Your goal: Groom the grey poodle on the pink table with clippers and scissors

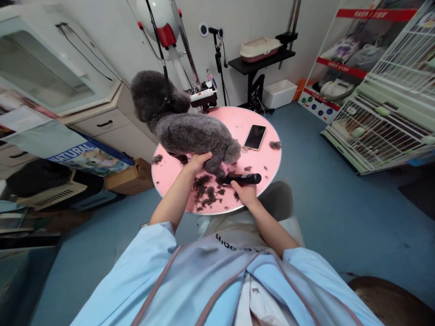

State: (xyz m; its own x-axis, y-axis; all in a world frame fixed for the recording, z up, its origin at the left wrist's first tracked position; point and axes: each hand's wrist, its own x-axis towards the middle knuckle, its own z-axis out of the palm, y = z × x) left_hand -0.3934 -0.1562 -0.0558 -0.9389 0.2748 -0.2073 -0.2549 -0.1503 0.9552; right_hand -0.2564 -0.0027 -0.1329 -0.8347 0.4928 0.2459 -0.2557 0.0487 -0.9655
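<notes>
A grey, curly-coated dog (193, 133) stands on a round pink grooming table (268, 167), its head toward the left and rear toward the right. My left hand (200, 162) grips the dog at its flank by the upper hind leg; the thumb shows, while the other fingers are hidden behind the fur. In my right hand (246, 194) is a black hair clipper (243, 179), its head against the lower part of a hind leg. Tufts of cut dark hair (208, 194) lie on the table below.
A phone (254, 137) rests on the table near the dog's rear. A black strap (165, 77) runs down to the dog's neck. Behind stand a tool holder (204, 97) and a black side table (261, 61). Wire cages (360, 131) stand right, drawers (102, 123) left.
</notes>
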